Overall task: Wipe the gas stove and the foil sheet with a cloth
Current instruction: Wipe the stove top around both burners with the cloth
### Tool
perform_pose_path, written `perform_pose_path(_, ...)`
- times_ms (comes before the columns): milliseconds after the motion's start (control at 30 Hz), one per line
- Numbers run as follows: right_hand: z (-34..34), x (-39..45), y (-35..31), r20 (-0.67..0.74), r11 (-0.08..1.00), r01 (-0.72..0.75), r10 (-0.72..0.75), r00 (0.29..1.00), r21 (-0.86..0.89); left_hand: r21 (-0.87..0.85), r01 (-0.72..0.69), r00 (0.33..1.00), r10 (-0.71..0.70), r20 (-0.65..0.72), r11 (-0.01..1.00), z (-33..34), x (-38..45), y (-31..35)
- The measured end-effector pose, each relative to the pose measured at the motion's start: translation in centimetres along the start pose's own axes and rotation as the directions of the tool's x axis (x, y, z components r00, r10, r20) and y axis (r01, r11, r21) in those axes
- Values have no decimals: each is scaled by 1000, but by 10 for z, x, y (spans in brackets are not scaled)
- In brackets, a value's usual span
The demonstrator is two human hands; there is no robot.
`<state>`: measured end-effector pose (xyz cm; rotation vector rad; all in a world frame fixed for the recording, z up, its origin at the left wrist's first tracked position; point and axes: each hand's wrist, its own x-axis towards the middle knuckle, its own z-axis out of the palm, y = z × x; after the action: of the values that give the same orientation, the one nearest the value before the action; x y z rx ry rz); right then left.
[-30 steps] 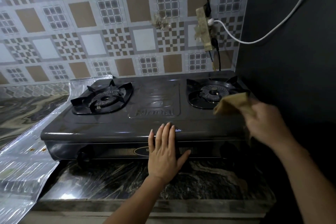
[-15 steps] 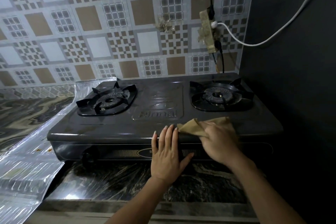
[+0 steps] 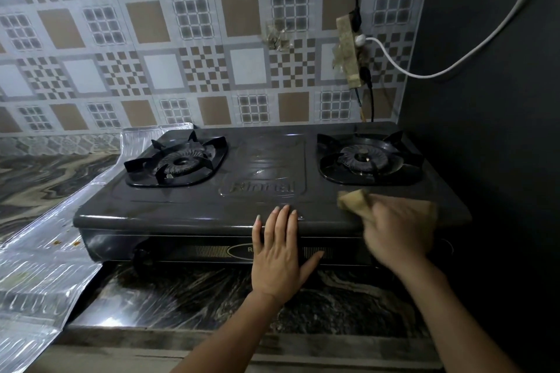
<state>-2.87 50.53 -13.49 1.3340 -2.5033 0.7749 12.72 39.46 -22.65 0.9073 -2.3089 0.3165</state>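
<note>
Your right hand (image 3: 394,233) grips the cloth (image 3: 356,201) below the stove's (image 3: 188,209) right burner (image 3: 363,157); snagging its grate could shift it. Your left hand (image 3: 278,251) lies open, bracing the stove's front.

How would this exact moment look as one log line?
wiping | right hand rubs tan cloth on black gas stove front right | left hand flat, bracing front edge

Gas stove (image 3: 266,206): dark, glossy, two-burner, flat on the marbled desk (image 3: 212,300), long side facing the camera. Black pan supports around the left burner (image 3: 178,162) and right burner (image 3: 362,157); raised, embossed panel between them. Control knob (image 3: 141,254) on the front face, left.

Foil sheet (image 3: 45,266): silvery, creased, spread left of the stove, tucked under its left edge, orange-brown crumbs near the stove corner.

Cloth (image 3: 357,203): tan, bunched, motion-blurred, pressed on the stove top in front of the right burner.
</note>
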Motion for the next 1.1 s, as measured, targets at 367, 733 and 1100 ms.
perform_pose_path(367, -90, 29, 47, -65, 936, -135, 164, 984, 325, 7, -7, 1000, 7, -15, 1000, 1, -1, 0)
perform_pose_path(733, 1, -11, 43, -44, 997, -13, 16, 999, 73, 13, 1, 1000, -1, 2, 1000, 1, -1, 0)
perform_pose_path(1100, -80, 41, 73, -33, 925, -309, 324, 945, 219, -11, 1, 999, -1, 49, 1000, -4, 1, 0)
